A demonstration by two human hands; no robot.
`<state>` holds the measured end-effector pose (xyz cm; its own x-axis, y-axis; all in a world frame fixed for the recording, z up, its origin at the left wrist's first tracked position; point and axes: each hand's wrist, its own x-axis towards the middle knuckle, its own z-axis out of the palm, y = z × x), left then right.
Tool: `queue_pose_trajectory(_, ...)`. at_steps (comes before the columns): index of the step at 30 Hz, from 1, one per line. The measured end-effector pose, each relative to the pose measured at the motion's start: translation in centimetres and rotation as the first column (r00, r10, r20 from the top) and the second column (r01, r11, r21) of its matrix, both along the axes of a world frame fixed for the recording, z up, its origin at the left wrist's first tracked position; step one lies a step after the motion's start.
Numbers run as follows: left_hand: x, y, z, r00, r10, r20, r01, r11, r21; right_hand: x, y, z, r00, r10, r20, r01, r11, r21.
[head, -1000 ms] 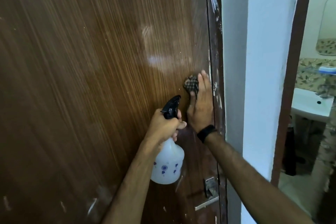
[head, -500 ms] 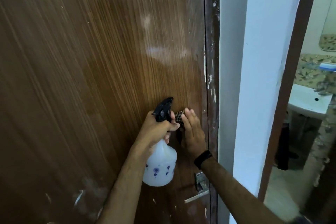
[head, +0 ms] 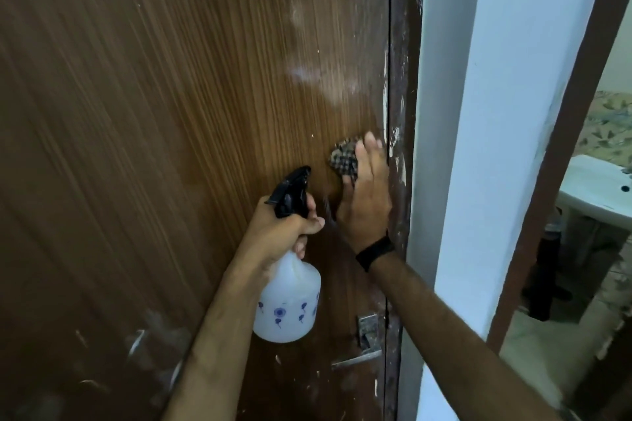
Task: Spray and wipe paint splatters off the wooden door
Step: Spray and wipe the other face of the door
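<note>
The brown wooden door (head: 171, 113) fills the left of the view. White paint splatters run down its right edge (head: 385, 113) and smear its lower left (head: 136, 342). My left hand (head: 284, 229) grips the neck of a white spray bottle (head: 290, 311) with blue flowers and a black trigger head, held just in front of the door. My right hand (head: 367, 202) presses a checked cloth (head: 343, 159) flat against the door near its right edge, fingers straight; most of the cloth is hidden under the hand.
A metal door handle (head: 359, 357) sticks out below the bottle. The dark door frame (head: 403, 79), flecked with paint, borders a white wall (head: 478, 147). Through a second doorway at right stands a white sink (head: 595, 188).
My right hand slid the cloth down the door beside the spray head, then back up and right toward the door's edge. My left hand kept its hold on the bottle.
</note>
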<state>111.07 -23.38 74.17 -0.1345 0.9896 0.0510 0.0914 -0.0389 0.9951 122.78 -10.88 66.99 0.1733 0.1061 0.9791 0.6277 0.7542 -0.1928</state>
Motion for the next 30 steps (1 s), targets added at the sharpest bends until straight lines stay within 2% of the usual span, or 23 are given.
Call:
queue_pose_trajectory(5, 0.7, -0.3, -0.7, 0.999, 0.029, -0.024, -0.03, 0.998, -0.052, 0.3, -0.3, -8.3, 0.999, 0.036, 0.032, -0.032, 0.994, -0.103)
queue_pose_trajectory(8, 1.1, -0.6, -1.0, 0.999, 0.028, -0.033, -0.031, 0.997, -0.068, 0.4, -0.4, -8.2, 0.998, 0.053, 0.043, -0.048, 0.994, -0.103)
queue_pose_trajectory(11, 1.2, -0.7, 0.0, 0.999, 0.016, -0.039, -0.018, 0.998, -0.053, 0.5, -0.3, -3.8, 0.998, 0.061, -0.02, -0.062, 0.995, -0.075)
queue_pose_trajectory(14, 1.2, -0.6, 2.1, 0.998, -0.007, -0.062, 0.008, 1.0, 0.001, 0.8, 0.3, 3.7, 0.994, 0.056, -0.093, -0.058, 0.998, -0.028)
queue_pose_trajectory(17, 1.2, -0.3, 4.8, 0.994, -0.024, -0.106, 0.031, 0.998, 0.062, 0.8, 0.7, 11.0, 0.993, 0.048, -0.111, -0.048, 0.999, 0.0)
queue_pose_trajectory(20, 1.1, -0.1, 7.8, 0.993, -0.039, -0.112, 0.053, 0.991, 0.121, -0.7, 0.2, 14.5, 0.993, 0.035, -0.109, -0.034, 0.999, 0.014)
queue_pose_trajectory(23, 0.6, -0.2, 10.1, 0.995, -0.053, -0.09, 0.07, 0.98, 0.188, -2.1, -0.3, 13.1, 1.0, 0.01, -0.004, -0.01, 1.0, 0.023)
queue_pose_trajectory(28, -0.2, -1.1, 11.1, 0.992, -0.073, -0.102, 0.094, 0.972, 0.217, -2.7, -1.1, 4.8, 0.981, 0.023, 0.192, -0.02, 1.0, -0.017)
queue_pose_trajectory(30, -0.2, -1.1, 11.5, 0.989, -0.09, -0.117, 0.114, 0.968, 0.223, -2.5, -1.2, 4.3, 0.977, 0.035, 0.211, -0.032, 0.999, -0.018)
